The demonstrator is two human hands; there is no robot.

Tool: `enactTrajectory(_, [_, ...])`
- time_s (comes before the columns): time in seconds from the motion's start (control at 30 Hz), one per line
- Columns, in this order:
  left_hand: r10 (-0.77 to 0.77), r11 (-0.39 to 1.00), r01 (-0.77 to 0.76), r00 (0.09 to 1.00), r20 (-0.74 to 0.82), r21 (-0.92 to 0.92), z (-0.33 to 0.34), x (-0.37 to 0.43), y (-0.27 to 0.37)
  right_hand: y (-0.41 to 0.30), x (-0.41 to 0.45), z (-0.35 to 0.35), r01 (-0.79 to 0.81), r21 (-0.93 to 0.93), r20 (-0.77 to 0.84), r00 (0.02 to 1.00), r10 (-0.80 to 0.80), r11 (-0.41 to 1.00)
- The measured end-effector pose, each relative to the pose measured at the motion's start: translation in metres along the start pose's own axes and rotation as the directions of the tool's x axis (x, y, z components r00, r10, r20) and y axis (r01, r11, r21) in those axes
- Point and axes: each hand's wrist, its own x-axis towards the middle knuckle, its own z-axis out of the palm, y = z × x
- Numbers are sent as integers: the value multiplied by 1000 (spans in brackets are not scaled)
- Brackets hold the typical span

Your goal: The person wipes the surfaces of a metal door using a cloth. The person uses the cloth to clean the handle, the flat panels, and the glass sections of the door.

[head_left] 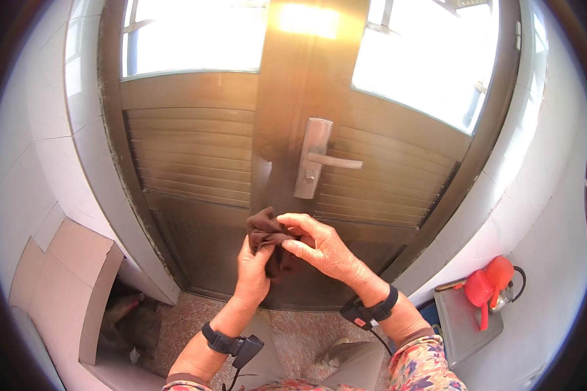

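Note:
A crumpled dark brown cloth [266,232] is bunched between my two hands. My left hand [253,271] grips its lower left part, the thumb pressed on the fabric. My right hand [318,244] pinches the right side of it between thumb and fingers. Behind the hands stands a brown metal door [283,195] with slatted panels and bright glass panes above. Its lever handle [335,160], on a long metal plate [307,183], sits just above my right hand. Each wrist wears a black strap with a small device and cable.
At the lower right, red plastic ladles [479,288] and a metal kettle [505,298] rest on a grey lid or tray [464,332]. A tiled ledge [73,254] stands at the left, with dark items beneath. Tiled walls flank the door; the floor [191,317] is reddish and speckled.

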Motion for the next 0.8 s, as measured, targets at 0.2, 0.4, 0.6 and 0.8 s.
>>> enactTrajectory(0.2, [-6, 1000, 4, 996, -90, -25, -43, -29, 25, -18, 70, -52, 195, -885, -131, 766, -629, 422])
enactTrajectory(0.4, [146, 985, -125, 971, -187, 116, -65, -34, 51, 28, 88, -72, -50, -952, -187, 876, -445, 301])
enactTrajectory(0.6, [655, 623, -621, 747, 116, 476, -3, 45, 139, 31, 91, -79, -36, -982, -112, 903, -415, 186])
enactTrajectory(0.8, [790, -253, -837, 112, 603, 485, 112, 173, 218, 35, 93, -77, -65, -967, -167, 892, -421, 247])
